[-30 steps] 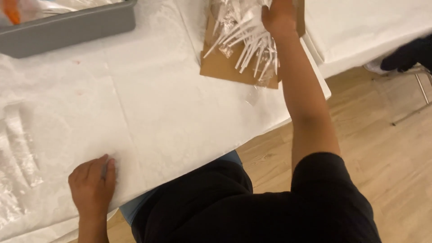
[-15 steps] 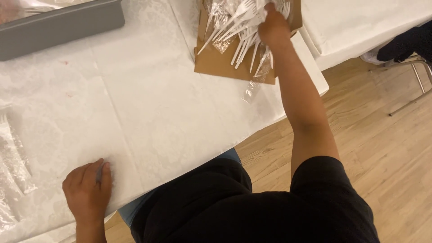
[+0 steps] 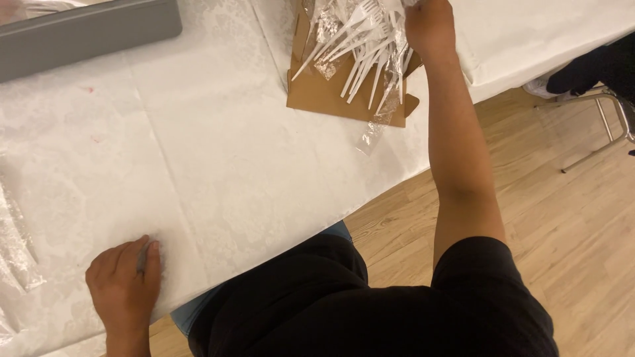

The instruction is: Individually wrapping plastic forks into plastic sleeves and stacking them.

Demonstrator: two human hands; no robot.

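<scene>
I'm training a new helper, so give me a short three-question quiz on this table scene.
1. True or false: the left hand lies flat on the white tablecloth.
2. What does the right hand reach into?
A. grey tray
B. pile of white plastic forks on brown cardboard
C. metal chair
3. Name the long object at top left.

Key: 1 true; 2 B; 3 the grey plastic tray.
</scene>
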